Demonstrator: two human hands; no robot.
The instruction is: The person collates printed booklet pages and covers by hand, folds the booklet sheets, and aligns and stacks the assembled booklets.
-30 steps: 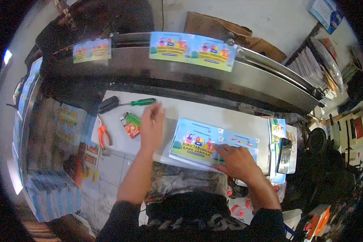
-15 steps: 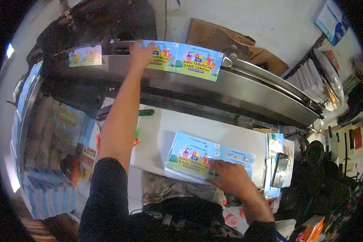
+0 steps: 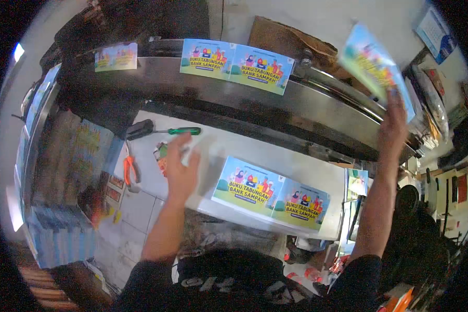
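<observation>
My right hand [image 3: 395, 115], raised at the right, grips a colourful printed cover sheet [image 3: 372, 67] by its lower end. The sheet tilts upward and is blurred by motion. My left hand [image 3: 182, 165] hovers over the white table's left part, fingers apart and holding nothing. Close to its fingertips lies a green-handled screwdriver [image 3: 184, 131]. A stack of matching printed covers [image 3: 270, 193], lettered "BUKU TABUNGAN BANK SAMPAH", rests on the table between my hands. Another such cover [image 3: 236, 66] lies on the long metal machine bed beyond the table.
Orange-handled pliers [image 3: 131, 165] lie at the left of the white table [image 3: 208, 156]. A smaller print [image 3: 116, 57] sits on the metal bed [image 3: 322, 106]. Stacked blue-edged booklets [image 3: 62, 236] stand at lower left. A dark object and strips occupy the table's right end.
My left hand has left the cover on the metal bed and drawn back over the table. My right hand has risen from the stack to the upper right with a cover sheet.
</observation>
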